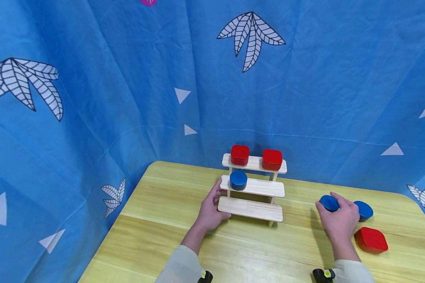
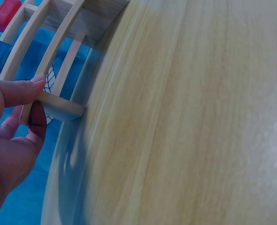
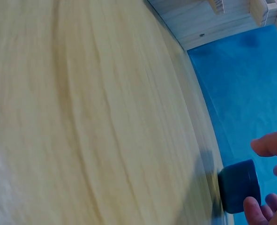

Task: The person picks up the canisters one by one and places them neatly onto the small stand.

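Note:
A three-step wooden shelf (image 1: 249, 208) stands at the back of the table. My left hand (image 1: 210, 212) grips its left end; in the left wrist view the thumb lies on a step and fingers curl beneath it. My right hand (image 1: 341, 220) is spread around a blue round container (image 1: 329, 203). The right wrist view shows a gap between thumb and container (image 3: 240, 186), while fingertips overlap its other side. Two red square containers (image 1: 240, 155) (image 1: 272, 159) sit on the top step, and another blue round container (image 1: 238, 180) on the middle step's left end.
Just right of my right hand stands another blue container (image 1: 363, 211). A red square container (image 1: 371, 240) is nearer, beside the right wrist. Blue patterned cloth (image 1: 212, 98) hangs behind and left of the wooden table (image 1: 156, 204).

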`<state>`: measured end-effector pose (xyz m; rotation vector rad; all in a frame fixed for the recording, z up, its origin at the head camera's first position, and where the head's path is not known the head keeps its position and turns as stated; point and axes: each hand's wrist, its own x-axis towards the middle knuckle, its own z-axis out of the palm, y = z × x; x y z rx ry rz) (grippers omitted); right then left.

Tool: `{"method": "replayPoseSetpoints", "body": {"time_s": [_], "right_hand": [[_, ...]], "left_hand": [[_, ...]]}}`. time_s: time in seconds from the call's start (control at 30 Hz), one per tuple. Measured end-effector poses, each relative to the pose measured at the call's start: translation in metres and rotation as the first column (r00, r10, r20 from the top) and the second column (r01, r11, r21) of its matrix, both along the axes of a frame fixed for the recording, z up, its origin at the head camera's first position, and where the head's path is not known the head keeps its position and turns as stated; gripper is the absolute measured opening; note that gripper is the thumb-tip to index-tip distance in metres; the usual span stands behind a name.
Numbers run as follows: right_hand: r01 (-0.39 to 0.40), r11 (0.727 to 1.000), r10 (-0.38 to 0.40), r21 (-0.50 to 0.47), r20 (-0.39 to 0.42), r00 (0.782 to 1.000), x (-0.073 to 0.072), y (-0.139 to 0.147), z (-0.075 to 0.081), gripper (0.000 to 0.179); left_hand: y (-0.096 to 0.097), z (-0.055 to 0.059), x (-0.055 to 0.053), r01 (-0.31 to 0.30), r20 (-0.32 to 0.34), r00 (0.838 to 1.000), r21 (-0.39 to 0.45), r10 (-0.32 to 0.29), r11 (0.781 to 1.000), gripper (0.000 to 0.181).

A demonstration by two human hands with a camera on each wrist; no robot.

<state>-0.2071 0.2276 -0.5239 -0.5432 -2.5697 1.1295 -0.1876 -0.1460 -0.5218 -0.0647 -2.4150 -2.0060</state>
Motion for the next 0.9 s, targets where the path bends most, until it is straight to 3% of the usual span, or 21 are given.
{"method": "replayPoseSetpoints", "body": {"time_s": [0.67, 0.9], "right_hand": [[-0.061, 0.998, 0.057, 0.034, 0.106, 0.993, -0.006, 0.008, -0.007, 0.06], [-0.054, 0.998, 0.051, 0.04, 0.076, 0.996, -0.006, 0.008, -0.011, 0.057]], "left_hand": [[0.0, 0.0, 0.001, 0.0, 0.005, 1.0, -0.006, 0.0, 1.0, 0.123], [0.0, 0.001, 0.001, -0.005, 0.01, 1.0, -0.006, 0.005, 1.0, 0.123]]}}
